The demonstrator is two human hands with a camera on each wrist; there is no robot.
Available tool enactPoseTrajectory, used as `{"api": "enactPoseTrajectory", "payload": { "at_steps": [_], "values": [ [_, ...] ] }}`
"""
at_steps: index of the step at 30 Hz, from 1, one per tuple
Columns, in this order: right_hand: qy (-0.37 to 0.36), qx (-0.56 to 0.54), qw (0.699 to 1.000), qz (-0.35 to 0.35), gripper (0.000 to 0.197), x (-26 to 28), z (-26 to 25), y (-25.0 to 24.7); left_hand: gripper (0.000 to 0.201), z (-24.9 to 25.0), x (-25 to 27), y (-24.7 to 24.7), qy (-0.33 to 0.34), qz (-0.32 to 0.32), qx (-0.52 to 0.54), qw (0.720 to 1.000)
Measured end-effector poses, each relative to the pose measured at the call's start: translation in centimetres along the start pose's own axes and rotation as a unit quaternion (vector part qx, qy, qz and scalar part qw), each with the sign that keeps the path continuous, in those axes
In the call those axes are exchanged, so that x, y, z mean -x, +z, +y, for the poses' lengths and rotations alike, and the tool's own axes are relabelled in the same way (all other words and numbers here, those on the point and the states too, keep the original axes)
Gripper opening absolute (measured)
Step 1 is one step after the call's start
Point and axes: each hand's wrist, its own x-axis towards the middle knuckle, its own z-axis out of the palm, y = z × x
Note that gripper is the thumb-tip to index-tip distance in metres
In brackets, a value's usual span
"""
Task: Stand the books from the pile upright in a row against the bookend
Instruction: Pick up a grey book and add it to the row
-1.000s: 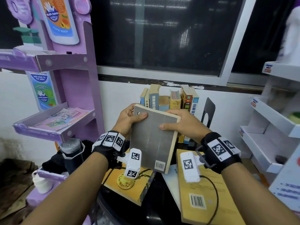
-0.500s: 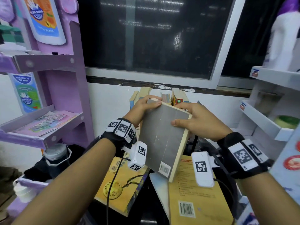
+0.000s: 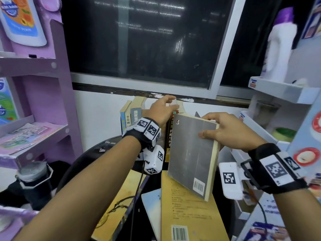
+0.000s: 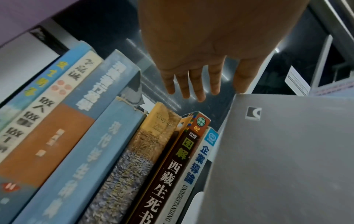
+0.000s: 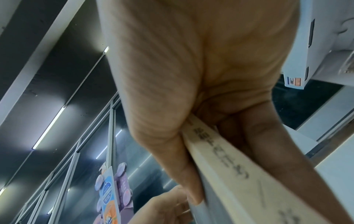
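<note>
Right hand [image 3: 231,132] at centre right of the head view has the grey book [image 3: 192,155], thumb across the grey cover and fingers behind, pinching it near its top edge; the right wrist view confirms it, thumb [image 5: 184,174] pressed on one face and fingers on the other, the cream spine between them. The book hangs nearly upright, slightly tilted, barcode corner low, above the yellow book [image 3: 187,209] lying flat at lower centre. Left hand [image 3: 161,110] is up at centre frame over the row of standing books [image 3: 132,115], fingers spread and straight, gripping nothing; the left wrist view shows those fingers [image 4: 197,84] fanned out above the spines, whether they touch the tops I cannot tell. The grey book sits just right of the row's last blue-and-white spine [image 4: 201,159]. A dark tip of the bookend [image 3: 197,114] peeks behind the grey book's top edge. Another yellow book [image 3: 121,202] lies flat lower left of centre.
</note>
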Motion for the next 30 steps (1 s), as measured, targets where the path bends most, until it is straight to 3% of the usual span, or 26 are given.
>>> {"api": "enactPoseTrajectory", "payload": {
  "at_steps": [5,10,15,30],
  "values": [
    [0.031,0.023,0.999,0.012,0.020,-0.6,1.1,-0.8,0.047,0.4,-0.7,1.4,0.016,-0.052,-0.141,0.989],
    [0.059,0.034,0.997,0.031,0.014,-1.7,1.9,-0.9,0.044,-0.2,-1.8,2.0,0.013,-0.073,-0.142,0.987],
    [0.085,0.031,0.993,0.069,0.012,-3.7,2.5,-0.4,0.047,-1.6,-3.2,2.4,0.022,-0.099,-0.212,0.972],
    [0.093,0.071,0.981,0.155,0.021,-9.8,3.9,4.9,0.036,-3.7,-3.6,2.2,0.108,-0.088,-0.326,0.935]
  ]
}}
